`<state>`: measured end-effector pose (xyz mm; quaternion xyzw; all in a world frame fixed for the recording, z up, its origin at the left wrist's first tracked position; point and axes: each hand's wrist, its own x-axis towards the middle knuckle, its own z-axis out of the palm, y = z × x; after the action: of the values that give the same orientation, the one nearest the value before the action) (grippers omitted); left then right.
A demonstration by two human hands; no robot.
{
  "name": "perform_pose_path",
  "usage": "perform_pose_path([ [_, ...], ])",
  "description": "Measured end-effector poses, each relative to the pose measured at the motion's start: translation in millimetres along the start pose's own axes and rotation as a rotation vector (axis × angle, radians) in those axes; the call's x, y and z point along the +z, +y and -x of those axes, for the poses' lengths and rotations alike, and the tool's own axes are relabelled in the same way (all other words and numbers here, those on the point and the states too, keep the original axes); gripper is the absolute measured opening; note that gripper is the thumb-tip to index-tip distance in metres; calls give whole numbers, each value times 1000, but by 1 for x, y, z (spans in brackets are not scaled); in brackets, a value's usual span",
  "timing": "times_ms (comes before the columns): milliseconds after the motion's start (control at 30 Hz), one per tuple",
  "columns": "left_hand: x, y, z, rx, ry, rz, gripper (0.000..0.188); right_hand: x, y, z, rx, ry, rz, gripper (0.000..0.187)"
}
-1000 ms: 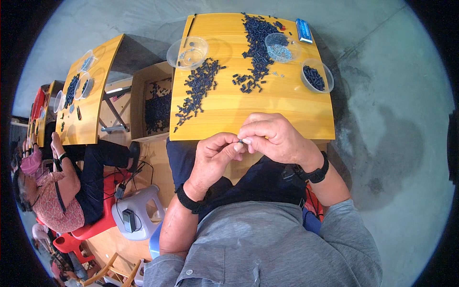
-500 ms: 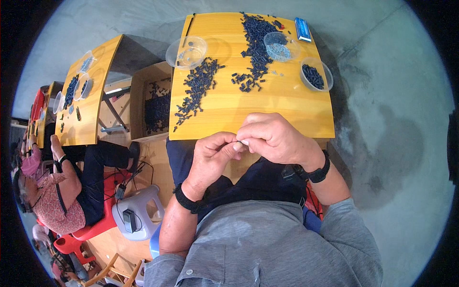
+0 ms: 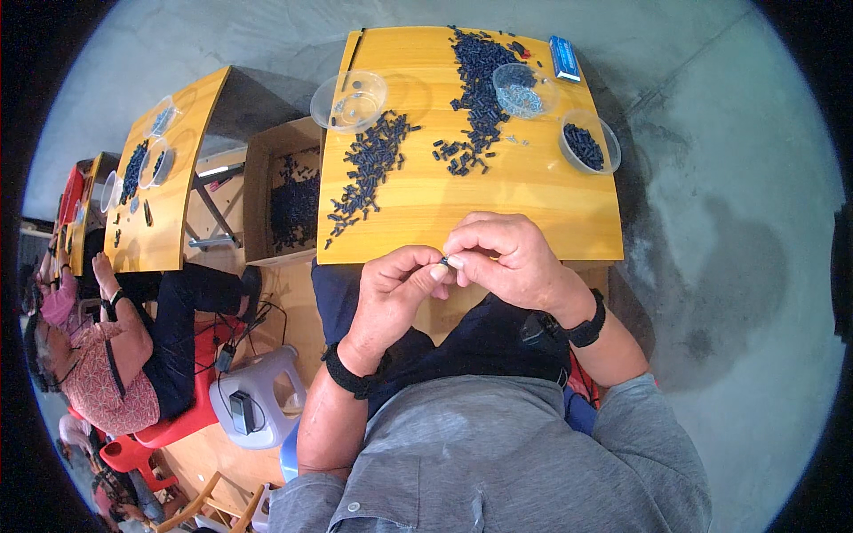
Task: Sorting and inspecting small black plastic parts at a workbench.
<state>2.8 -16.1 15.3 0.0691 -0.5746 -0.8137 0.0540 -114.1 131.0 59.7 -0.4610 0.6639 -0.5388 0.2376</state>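
Observation:
Just past the near edge of the table, my left hand (image 3: 396, 286) and my right hand (image 3: 505, 258) meet fingertip to fingertip. Between their thumbs and forefingers is a small black cylindrical piece (image 3: 445, 261), mostly covered by the fingers. Both hands are closed in a pinch on it. On the table beyond lie two heaps of similar short black pieces, a smaller left heap (image 3: 373, 164) and a longer right heap (image 3: 481, 80). A clear tub (image 3: 582, 147) at the right edge holds more black pieces. Another clear tub (image 3: 522, 96) contains small silvery parts.
The yellow wooden table (image 3: 542, 209) also bears a nearly bare clear tub (image 3: 349, 102), a blue box (image 3: 563, 59) and a thin black rod (image 3: 353, 60). An open cardboard box (image 3: 258, 191) with black pieces stands left of it. A person (image 3: 133, 364) sits at the neighbouring table (image 3: 173, 235).
My right hand's fingers have shifted and opened a little from the left fingertips, so the black piece shows more between them. My left hand has barely moved.

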Motion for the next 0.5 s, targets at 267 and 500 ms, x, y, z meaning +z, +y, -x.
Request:
perform_pose_path([
  [267,2,2,-2,-27,-10,9,9,10,11,9,-154,144,31,12],
  [500,4,-1,-2,-83,14,18,10,19,17,15,-216,221,76,13],
])
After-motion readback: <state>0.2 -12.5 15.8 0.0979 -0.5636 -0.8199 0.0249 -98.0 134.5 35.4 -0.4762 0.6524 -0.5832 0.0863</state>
